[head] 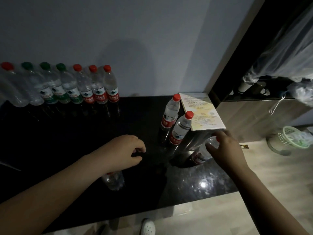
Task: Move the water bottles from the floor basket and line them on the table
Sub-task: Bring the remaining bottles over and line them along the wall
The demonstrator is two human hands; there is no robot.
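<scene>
Several water bottles with red and green caps [84, 85] stand in a line against the wall at the back left of the black table [76, 133]. Two red-capped bottles [171, 114] [181, 128] stand at the right, next to a card. My right hand [225, 148] grips the top of a third red-label bottle [201, 153] near the table's right edge. My left hand [125, 151] hovers over the middle of the table, fingers loosely curled, holding nothing. Another bottle [113, 180] stands under my left forearm, partly hidden.
A printed card [201, 111] lies at the table's right back corner. A green basket [294, 136] with a plastic bag sits on the floor at the right. A cabinet [257, 114] stands beside the table. A white shoe [148, 227] shows below the front edge.
</scene>
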